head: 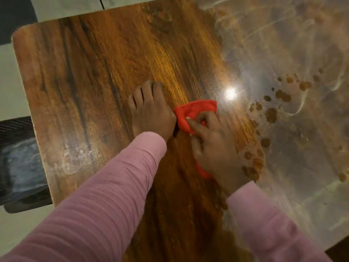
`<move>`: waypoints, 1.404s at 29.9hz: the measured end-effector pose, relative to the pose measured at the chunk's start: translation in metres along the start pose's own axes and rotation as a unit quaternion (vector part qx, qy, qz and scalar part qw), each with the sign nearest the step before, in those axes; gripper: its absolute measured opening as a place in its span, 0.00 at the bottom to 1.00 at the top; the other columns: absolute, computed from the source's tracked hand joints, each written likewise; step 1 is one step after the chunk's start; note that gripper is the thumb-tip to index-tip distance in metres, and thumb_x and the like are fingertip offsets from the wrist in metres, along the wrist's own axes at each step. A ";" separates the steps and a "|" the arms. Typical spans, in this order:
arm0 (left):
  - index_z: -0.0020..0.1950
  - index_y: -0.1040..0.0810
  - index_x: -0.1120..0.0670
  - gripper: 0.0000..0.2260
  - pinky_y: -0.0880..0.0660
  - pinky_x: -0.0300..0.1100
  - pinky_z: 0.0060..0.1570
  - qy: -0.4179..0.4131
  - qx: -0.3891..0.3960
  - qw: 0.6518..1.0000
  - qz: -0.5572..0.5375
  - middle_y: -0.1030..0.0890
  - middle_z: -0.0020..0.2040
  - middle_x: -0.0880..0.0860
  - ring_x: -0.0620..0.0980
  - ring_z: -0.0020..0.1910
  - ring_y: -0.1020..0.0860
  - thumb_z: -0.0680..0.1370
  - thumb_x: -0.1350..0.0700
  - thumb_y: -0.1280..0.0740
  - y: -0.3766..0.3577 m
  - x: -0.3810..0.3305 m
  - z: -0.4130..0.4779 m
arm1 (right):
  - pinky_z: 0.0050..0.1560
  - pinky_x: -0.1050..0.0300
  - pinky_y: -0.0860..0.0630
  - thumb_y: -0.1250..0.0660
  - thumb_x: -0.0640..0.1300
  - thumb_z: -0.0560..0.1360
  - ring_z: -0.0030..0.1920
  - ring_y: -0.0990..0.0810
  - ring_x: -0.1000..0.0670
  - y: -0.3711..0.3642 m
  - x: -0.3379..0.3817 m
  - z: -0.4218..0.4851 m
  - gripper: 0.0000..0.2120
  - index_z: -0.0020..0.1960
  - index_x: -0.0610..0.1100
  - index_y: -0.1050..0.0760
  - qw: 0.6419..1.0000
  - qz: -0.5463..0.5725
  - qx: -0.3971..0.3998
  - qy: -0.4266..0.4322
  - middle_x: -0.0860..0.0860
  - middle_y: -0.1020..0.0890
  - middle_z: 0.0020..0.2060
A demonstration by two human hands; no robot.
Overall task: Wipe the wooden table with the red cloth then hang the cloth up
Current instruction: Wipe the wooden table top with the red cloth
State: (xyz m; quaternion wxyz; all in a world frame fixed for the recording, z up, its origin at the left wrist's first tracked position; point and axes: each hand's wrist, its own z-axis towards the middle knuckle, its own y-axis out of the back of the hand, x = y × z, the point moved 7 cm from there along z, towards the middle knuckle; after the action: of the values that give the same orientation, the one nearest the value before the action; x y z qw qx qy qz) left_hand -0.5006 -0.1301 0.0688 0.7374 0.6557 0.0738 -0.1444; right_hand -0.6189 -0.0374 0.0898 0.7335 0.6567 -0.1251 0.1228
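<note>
The wooden table (pixel 98 76) fills most of the view, its brown grain bare on the left and middle. A hazy whitish film with brown blotches (pixel 283 103) covers its right part. My left hand (pixel 149 110) lies flat on the wood with straight fingers, right beside the red cloth (pixel 196 110). My right hand (pixel 213 146) grips the cloth with curled fingers and thumb and presses it to the table. Part of the cloth is hidden under that hand, and a red edge shows below the palm.
A whitish smear (pixel 73 157) marks the wood near the left edge. A dark chair seat (pixel 20 159) stands beyond that edge, over pale floor (pixel 11 76). A lamp's reflection (pixel 230 92) glares on the surface right of the cloth.
</note>
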 end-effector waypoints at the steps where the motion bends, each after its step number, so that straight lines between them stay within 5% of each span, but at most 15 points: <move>1: 0.65 0.27 0.55 0.22 0.37 0.56 0.63 -0.001 0.003 1.000 -0.002 0.27 0.65 0.57 0.60 0.63 0.30 0.71 0.56 0.41 -0.001 0.001 0.000 | 0.50 0.52 0.32 0.36 0.41 0.72 0.51 0.28 0.43 0.004 -0.010 0.000 0.18 0.61 0.44 0.21 1.000 -0.007 -0.003 -0.007 0.45 0.23 0.53; 6: 0.66 0.28 0.55 0.21 0.37 0.55 0.63 -0.028 0.010 0.999 0.013 0.28 0.66 0.56 0.59 0.63 0.31 0.72 0.56 0.41 0.003 -0.002 -0.006 | 0.52 0.54 0.35 0.38 0.41 0.75 0.56 0.29 0.40 0.035 -0.090 0.020 0.19 0.65 0.44 0.23 0.987 -0.051 -0.047 -0.146 0.44 0.26 0.56; 11: 0.65 0.27 0.55 0.22 0.36 0.56 0.62 -0.035 0.014 0.999 0.002 0.27 0.65 0.55 0.59 0.62 0.30 0.71 0.56 0.41 0.011 -0.006 -0.047 | 0.53 0.51 0.33 0.38 0.40 0.74 0.55 0.28 0.39 0.036 -0.085 0.018 0.19 0.64 0.43 0.23 0.987 -0.055 -0.041 -0.145 0.43 0.25 0.55; 18: 0.64 0.27 0.55 0.21 0.34 0.58 0.61 -0.019 0.032 0.999 -0.017 0.26 0.64 0.56 0.60 0.62 0.29 0.73 0.54 0.46 0.007 -0.006 -0.073 | 0.48 0.49 0.29 0.38 0.43 0.72 0.49 0.26 0.41 0.016 -0.018 -0.046 0.18 0.60 0.42 0.21 0.999 -0.015 0.025 0.029 0.44 0.22 0.52; 22: 0.64 0.27 0.55 0.21 0.35 0.59 0.61 -0.031 0.038 0.999 -0.015 0.27 0.64 0.57 0.60 0.62 0.30 0.74 0.54 0.46 0.005 -0.008 -0.075 | 0.56 0.50 0.33 0.36 0.38 0.75 0.55 0.28 0.38 0.047 -0.090 -0.034 0.18 0.64 0.41 0.23 0.993 -0.067 -0.017 -0.090 0.40 0.24 0.56; 26: 0.64 0.27 0.55 0.21 0.36 0.58 0.61 -0.031 0.030 0.999 -0.001 0.27 0.64 0.57 0.60 0.61 0.31 0.73 0.55 0.45 0.005 -0.010 -0.074 | 0.53 0.54 0.37 0.37 0.38 0.75 0.55 0.28 0.38 0.060 -0.120 -0.027 0.18 0.65 0.42 0.24 0.980 -0.081 -0.043 -0.175 0.41 0.24 0.56; 29: 0.64 0.27 0.55 0.21 0.37 0.58 0.62 -0.030 0.032 0.999 0.007 0.28 0.65 0.57 0.60 0.62 0.31 0.73 0.55 0.44 0.005 -0.012 -0.074 | 0.53 0.50 0.31 0.36 0.38 0.73 0.55 0.29 0.40 0.043 -0.083 -0.042 0.19 0.63 0.42 0.23 0.989 -0.042 -0.019 -0.139 0.42 0.25 0.55; 36: 0.64 0.27 0.55 0.21 0.38 0.56 0.63 -0.031 0.024 0.999 0.013 0.28 0.65 0.56 0.60 0.63 0.31 0.73 0.54 0.45 0.005 -0.012 -0.073 | 0.50 0.55 0.33 0.37 0.42 0.73 0.50 0.28 0.45 0.024 -0.033 -0.100 0.17 0.61 0.44 0.21 1.000 0.015 0.024 0.010 0.47 0.23 0.54; 42: 0.64 0.27 0.55 0.20 0.37 0.55 0.62 -0.063 0.014 0.998 0.013 0.26 0.65 0.56 0.59 0.62 0.30 0.73 0.55 0.43 0.010 -0.014 -0.079 | 0.52 0.48 0.29 0.37 0.40 0.72 0.54 0.27 0.37 0.053 -0.106 -0.081 0.18 0.62 0.42 0.21 0.980 -0.025 -0.052 -0.188 0.42 0.25 0.54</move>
State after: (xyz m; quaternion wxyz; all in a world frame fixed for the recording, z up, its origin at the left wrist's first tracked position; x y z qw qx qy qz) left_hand -0.5048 -0.0490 0.0723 0.7335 0.6561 0.0166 -0.1767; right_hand -0.7350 0.0467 0.0935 0.7329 0.6318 -0.2509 -0.0279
